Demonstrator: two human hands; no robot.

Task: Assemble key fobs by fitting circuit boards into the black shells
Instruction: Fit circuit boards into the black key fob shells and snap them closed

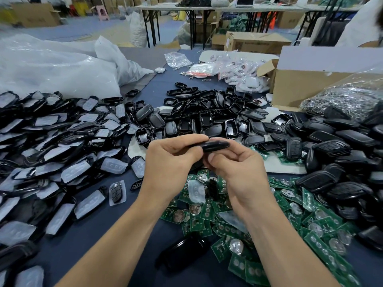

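1. Head view: the left hand and right hand are meeting above the dark blue table, both sets of fingers curling round one black shell and pinching its opposite ends
2. The step looks like pressing the shell shut; whether a board is sitting inside it cannot be seen
3. Next is probably squeezing evenly along the edges, then reaching for another green circuit board from the pile lying just below the hands
4. Open empty shells are heaping up beyond the hands, film-covered pieces are crowding the left, closed fobs the right, leaving little bare table
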